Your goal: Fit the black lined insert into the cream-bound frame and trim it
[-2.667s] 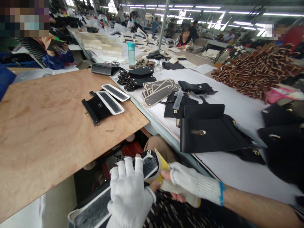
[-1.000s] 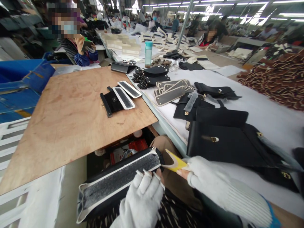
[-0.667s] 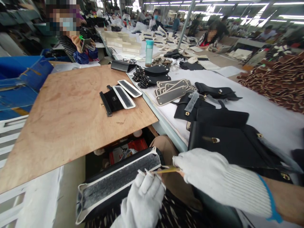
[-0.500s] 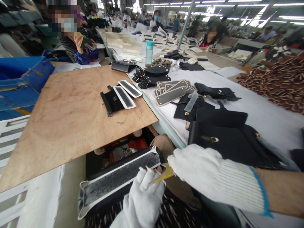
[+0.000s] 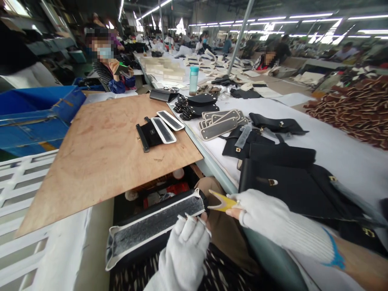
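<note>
My left hand (image 5: 188, 246), in a white glove with bare fingertips, grips the near edge of a long black bag piece (image 5: 151, 224) with white edging and a grey inner strip, lying across my lap. My right hand (image 5: 263, 212), also gloved, pinches a yellow forked tool (image 5: 222, 201) between thumb and fingers. The tool's two prongs point left, just beyond the right end of the bag piece and apart from it. Beyond my right hand lies a large black bag (image 5: 291, 188) with a metal clasp.
A plywood board (image 5: 100, 153) holds a black flap piece (image 5: 149, 135) and white-edged strips (image 5: 171, 120). Grey panels (image 5: 218, 128), a bottle (image 5: 193, 81) and brown pieces (image 5: 354, 109) are on the right table. A masked person (image 5: 112, 66) sits beyond a blue bin (image 5: 33, 121).
My right hand has drawn the yellow tool away from my left fingertips, to the right, and turned it so both prongs show. The view has shifted slightly.
</note>
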`<control>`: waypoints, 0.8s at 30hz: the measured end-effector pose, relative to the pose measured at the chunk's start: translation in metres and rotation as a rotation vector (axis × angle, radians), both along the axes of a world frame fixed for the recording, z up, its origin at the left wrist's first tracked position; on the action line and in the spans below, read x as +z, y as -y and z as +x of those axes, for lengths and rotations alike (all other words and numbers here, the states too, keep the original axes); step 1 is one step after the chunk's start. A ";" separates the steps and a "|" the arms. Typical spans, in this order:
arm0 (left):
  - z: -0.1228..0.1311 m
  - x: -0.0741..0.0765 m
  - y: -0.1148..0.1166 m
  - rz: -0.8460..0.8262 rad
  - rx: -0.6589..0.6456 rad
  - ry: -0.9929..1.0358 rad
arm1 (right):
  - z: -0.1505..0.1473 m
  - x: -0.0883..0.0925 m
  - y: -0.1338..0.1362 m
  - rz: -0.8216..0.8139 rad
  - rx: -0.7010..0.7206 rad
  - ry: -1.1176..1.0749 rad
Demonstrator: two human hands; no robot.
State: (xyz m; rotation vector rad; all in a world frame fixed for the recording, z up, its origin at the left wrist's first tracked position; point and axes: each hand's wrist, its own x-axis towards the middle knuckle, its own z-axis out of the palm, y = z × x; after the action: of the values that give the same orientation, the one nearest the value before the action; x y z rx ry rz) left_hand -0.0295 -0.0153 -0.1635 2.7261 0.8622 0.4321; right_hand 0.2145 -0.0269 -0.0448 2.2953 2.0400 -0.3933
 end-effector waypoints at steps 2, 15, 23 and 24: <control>0.003 0.007 -0.003 0.037 0.009 -0.040 | 0.001 -0.002 0.003 -0.004 -0.042 -0.018; 0.000 -0.031 -0.004 0.058 0.017 -0.044 | 0.009 -0.022 0.001 -0.029 -0.076 -0.055; -0.007 -0.008 -0.016 0.216 -0.027 -0.021 | 0.011 -0.001 -0.038 -0.072 -0.023 -0.181; -0.010 0.003 -0.021 0.240 -0.028 -0.018 | 0.011 -0.001 -0.046 -0.033 0.018 -0.157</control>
State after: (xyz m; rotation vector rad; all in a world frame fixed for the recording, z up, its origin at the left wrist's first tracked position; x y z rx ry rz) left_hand -0.0390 0.0053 -0.1604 2.9597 0.8236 0.5385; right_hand 0.2258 0.0191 -0.0457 2.2927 2.1029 -0.6203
